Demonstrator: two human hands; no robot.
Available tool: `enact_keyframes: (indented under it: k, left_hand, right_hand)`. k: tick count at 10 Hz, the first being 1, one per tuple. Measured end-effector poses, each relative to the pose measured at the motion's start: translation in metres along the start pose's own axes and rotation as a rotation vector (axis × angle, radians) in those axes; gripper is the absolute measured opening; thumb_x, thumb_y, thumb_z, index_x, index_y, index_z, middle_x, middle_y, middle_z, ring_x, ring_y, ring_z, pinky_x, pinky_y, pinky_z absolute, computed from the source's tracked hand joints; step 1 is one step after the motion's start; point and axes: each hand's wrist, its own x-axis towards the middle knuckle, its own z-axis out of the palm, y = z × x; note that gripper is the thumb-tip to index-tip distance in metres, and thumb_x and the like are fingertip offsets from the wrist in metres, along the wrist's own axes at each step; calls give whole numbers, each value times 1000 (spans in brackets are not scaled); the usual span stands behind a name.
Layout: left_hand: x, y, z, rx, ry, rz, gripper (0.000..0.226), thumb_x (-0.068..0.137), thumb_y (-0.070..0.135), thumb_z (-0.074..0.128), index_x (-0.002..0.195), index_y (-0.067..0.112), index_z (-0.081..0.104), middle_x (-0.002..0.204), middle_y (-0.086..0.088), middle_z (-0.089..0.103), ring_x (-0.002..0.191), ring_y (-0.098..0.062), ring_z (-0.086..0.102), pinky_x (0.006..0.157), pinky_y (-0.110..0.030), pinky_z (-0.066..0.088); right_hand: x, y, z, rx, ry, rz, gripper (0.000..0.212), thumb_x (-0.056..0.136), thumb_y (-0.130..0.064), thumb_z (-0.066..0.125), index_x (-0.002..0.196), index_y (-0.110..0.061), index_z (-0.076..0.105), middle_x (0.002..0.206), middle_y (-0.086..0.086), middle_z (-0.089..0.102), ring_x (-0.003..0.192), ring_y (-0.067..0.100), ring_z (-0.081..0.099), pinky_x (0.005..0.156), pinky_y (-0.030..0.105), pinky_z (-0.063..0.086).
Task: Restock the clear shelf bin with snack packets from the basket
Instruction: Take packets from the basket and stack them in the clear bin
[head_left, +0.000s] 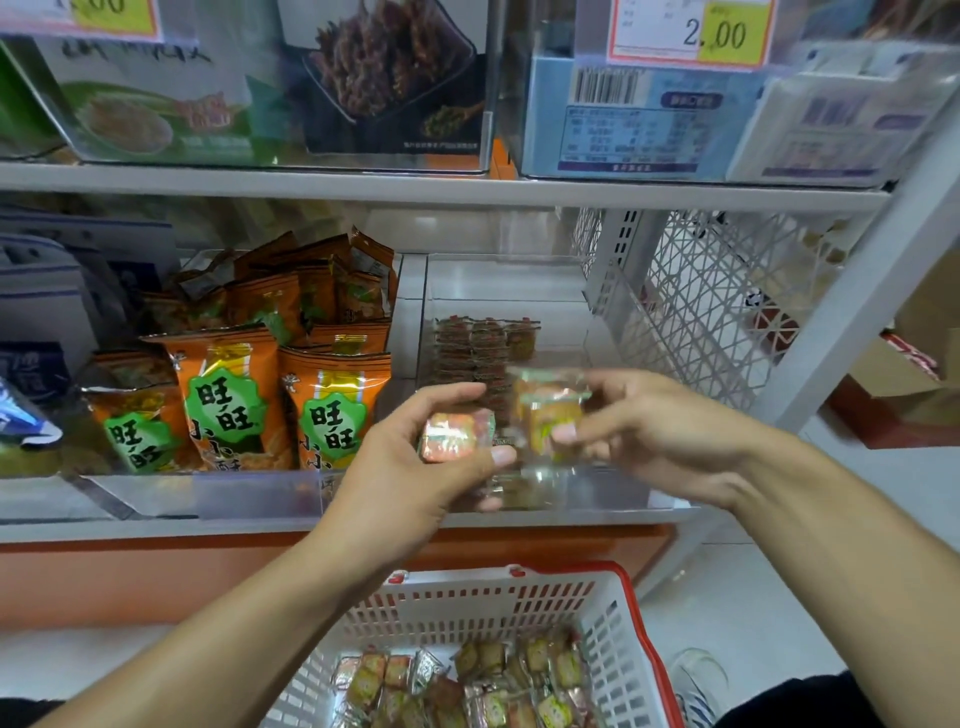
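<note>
Left hand (415, 457) grips a pink packet (456, 435), right hand (649, 421) pinches a yellow packet (551, 415). Both hover just before the clear bin (519, 286), probably ready to drop in; basket (613, 613) waits below.

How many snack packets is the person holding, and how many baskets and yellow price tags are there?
Snack packets in the hands: 2, one in the left hand, one in the right hand
Baskets: 1
Yellow price tags: 2
Total: 5
</note>
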Motion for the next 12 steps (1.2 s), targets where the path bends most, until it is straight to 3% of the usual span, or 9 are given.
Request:
enact_keyframes:
  k: [1, 2, 3, 6, 7, 8, 9, 10, 12]
  left_hand:
    - [9, 0, 10, 42, -4, -7, 45, 71, 21, 88, 112, 35, 73, 116, -5, 67, 72, -22, 75, 71, -40, 65]
    - [18, -3, 18, -21, -23, -65, 34, 84, 9, 81, 113, 23, 72, 107, -9, 69, 76, -21, 75, 72, -42, 65]
    - [26, -5, 22, -65, -15, -132, 29, 89, 7, 76, 113, 23, 70, 107, -12, 70, 79, -23, 76, 75, -43, 65]
    - [37, -8, 16, -75, 29, -167, 26, 86, 7, 80, 106, 24, 73, 115, -14, 67, 98, -29, 75, 71, -34, 64]
    - [36, -8, 15, -80, 16, -182, 26, 85, 10, 81, 104, 27, 74, 116, -13, 66, 97, -27, 75, 72, -34, 64]
    - [36, -10, 17, -88, 13, -197, 23, 86, 13, 81, 101, 29, 75, 115, -13, 67, 91, -23, 77, 73, -35, 64]
    - [37, -10, 18, -134, 8, -219, 19, 88, 13, 78, 98, 29, 77, 119, -14, 65, 91, -23, 77, 73, -37, 64]
    - [39, -9, 19, -235, 0, -251, 27, 93, 0, 67, 101, 24, 77, 123, -16, 64, 93, -30, 77, 75, -41, 64]
    - [39, -2, 18, -393, 11, -246, 44, 95, -14, 48, 117, 17, 70, 128, -19, 61, 104, -39, 72, 79, -48, 64]
  right_hand:
    - [36, -3, -16, -375, 383, -126, 47, 74, 12, 73, 116, -8, 66, 101, 10, 76, 92, 20, 73, 80, 18, 57]
    - [78, 9, -31, -769, 573, -111, 40, 73, 0, 79, 104, -19, 64, 100, 9, 70, 86, 15, 66, 69, 24, 52]
    - [116, 22, -48, -667, 604, -53, 45, 79, -2, 78, 118, -10, 58, 111, 13, 68, 89, 22, 65, 72, 33, 57]
    - [168, 26, -72, -701, 613, 39, 68, 77, -6, 79, 137, -20, 48, 132, 13, 58, 113, 25, 60, 102, 41, 51]
    - [173, 28, -74, -673, 659, 13, 58, 81, -5, 74, 120, -32, 39, 129, 12, 57, 114, 29, 62, 99, 43, 54]
    - [172, 25, -63, -557, 545, -9, 23, 99, -11, 53, 89, -22, 71, 91, 13, 71, 67, 21, 73, 56, 26, 59]
    - [173, 28, -58, -659, 618, -18, 32, 102, -13, 50, 95, -13, 82, 95, 15, 72, 75, 23, 75, 59, 23, 57]
    - [182, 37, -69, -808, 738, 63, 68, 88, -13, 71, 148, -16, 41, 136, 15, 56, 122, 32, 58, 101, 38, 51]
    - [159, 16, -59, -894, 787, -136, 66, 87, -13, 73, 146, -16, 43, 142, 15, 49, 125, 28, 55, 94, 24, 42]
